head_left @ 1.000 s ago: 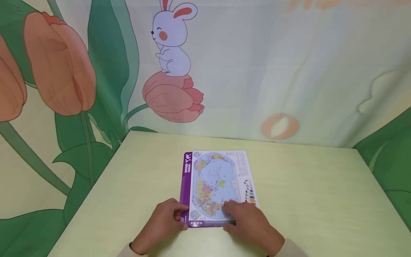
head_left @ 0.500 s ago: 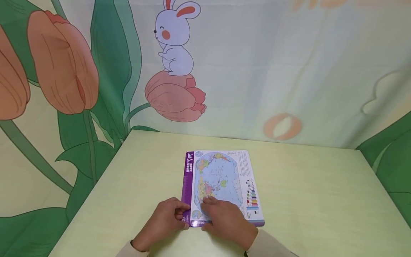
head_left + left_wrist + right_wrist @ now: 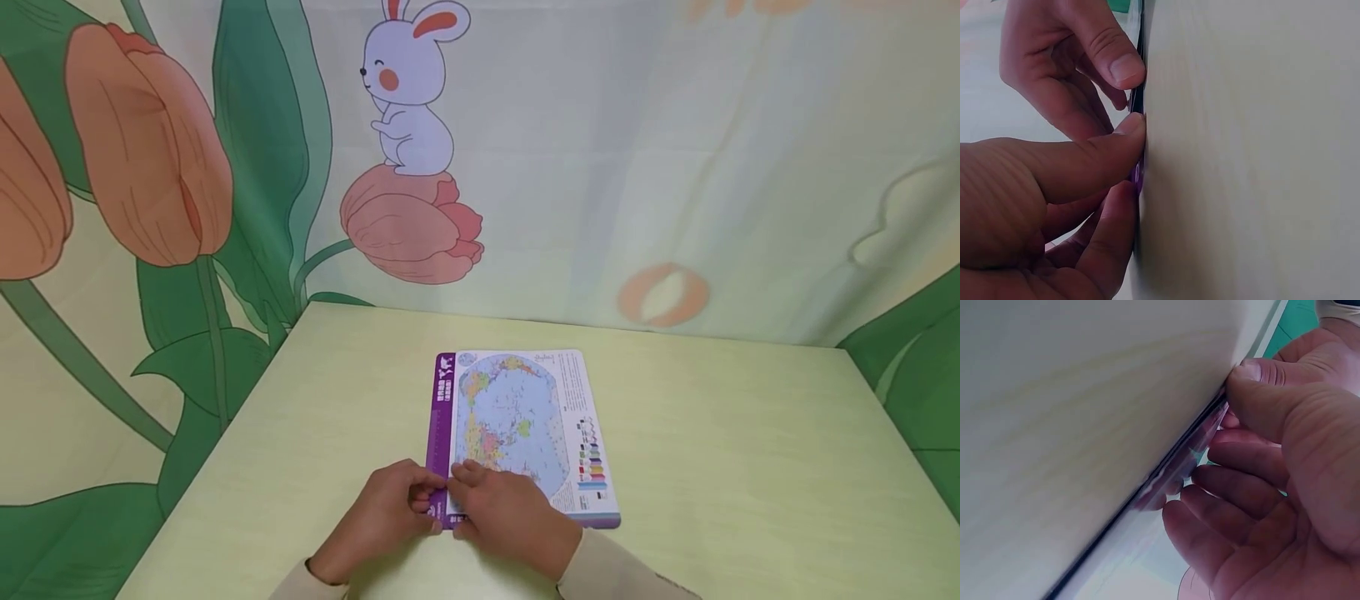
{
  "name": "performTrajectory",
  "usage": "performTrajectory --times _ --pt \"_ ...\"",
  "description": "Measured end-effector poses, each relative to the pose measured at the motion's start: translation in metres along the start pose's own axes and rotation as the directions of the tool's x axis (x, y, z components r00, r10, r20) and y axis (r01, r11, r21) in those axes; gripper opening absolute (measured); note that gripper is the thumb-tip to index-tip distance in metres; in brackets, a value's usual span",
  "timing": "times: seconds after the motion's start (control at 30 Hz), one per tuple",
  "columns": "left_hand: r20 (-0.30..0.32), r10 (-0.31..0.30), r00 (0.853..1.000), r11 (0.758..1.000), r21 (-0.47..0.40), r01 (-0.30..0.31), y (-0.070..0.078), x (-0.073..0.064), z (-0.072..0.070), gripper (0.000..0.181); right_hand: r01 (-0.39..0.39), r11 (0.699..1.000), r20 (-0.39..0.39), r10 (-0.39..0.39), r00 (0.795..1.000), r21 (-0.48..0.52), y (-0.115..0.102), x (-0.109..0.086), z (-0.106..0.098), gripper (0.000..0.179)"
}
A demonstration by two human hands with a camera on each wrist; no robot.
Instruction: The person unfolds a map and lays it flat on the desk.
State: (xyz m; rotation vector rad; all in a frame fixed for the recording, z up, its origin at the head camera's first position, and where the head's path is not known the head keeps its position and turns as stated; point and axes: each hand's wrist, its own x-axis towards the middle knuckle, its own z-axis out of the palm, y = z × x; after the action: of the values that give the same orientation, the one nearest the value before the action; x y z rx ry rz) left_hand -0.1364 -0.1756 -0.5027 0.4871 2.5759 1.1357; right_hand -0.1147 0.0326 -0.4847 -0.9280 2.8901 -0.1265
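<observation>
A laminated-looking world map sheet, turned sideways with a purple margin along its left, lies flat on the table. My left hand holds its near left corner, fingers bent at the left edge and thumb at the near edge. Beside it, my right hand rests on the map's near left part, fingers over the top and thumb along the near edge. In the left wrist view both thumbs meet the map's thin edge. The right wrist view shows the right fingertips touching the glossy surface. The hands hide part of the near margin.
The pale yellow-green table extends on both sides of the map. Behind it hangs a curtain printed with tulips, leaves and a white rabbit.
My right hand has slid left along the map's near edge, from right of its middle to close beside the left hand. The left hand stays at the corner.
</observation>
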Motion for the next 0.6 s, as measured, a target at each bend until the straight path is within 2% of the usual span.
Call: performTrajectory --times 0.2,0.43,0.6 --pt "-0.018 0.045 0.999 0.999 0.019 -0.045 0.001 -0.002 -0.001 0.044 0.076 0.995 -0.012 -0.077 0.997 -0.065 0.000 -0.004 -0.002 0.050" --pt "-0.007 0.053 0.999 0.999 0.002 -0.053 0.000 -0.002 -0.002 0.043 0.165 0.979 -0.091 -0.176 0.980 -0.117 0.008 -0.007 0.000 0.045" --pt "-0.021 0.087 0.996 0.996 0.017 -0.087 0.000 -0.003 -0.002 0.042 0.190 0.965 -0.076 -0.206 0.976 -0.180 0.010 -0.011 -0.003 0.048"
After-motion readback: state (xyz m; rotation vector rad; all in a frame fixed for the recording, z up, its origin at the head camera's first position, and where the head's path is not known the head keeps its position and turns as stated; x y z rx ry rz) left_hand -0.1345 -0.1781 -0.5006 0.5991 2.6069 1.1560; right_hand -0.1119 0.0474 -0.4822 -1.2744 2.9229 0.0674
